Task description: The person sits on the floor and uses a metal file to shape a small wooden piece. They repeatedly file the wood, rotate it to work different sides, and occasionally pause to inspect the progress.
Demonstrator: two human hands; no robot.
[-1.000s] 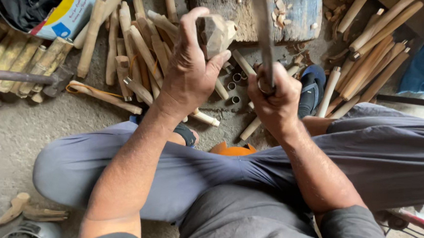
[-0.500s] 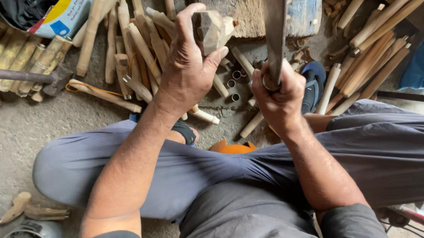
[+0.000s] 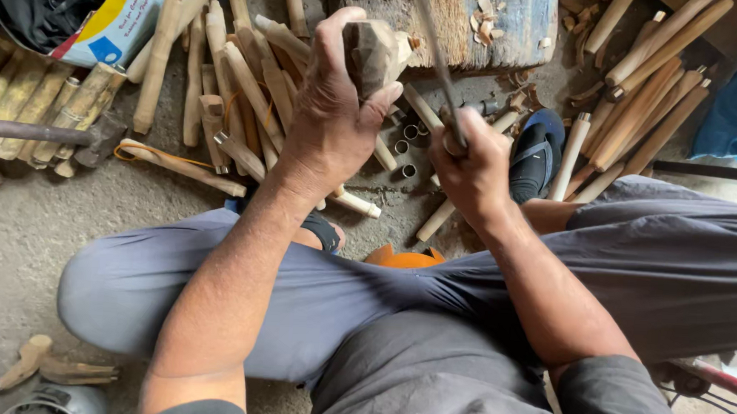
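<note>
Gripping wood block (image 3: 374, 54), blade (image 3: 435, 62) raised.

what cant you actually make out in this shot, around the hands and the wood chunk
Head view only:
- Wood chunk: its near side is hidden by the left hand.
- Blade tool: blurred, top cut off by the frame edge; its handle is buried in the right hand.
- Chopping block: far part cut off by the top edge.
- Metal rings: too small to identify.

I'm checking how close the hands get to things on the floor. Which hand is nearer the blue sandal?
Right. The right hand, gripping a blade's handle, sits just left of the blue sandal. The left hand, holding a wood chunk, is farther left.
</note>
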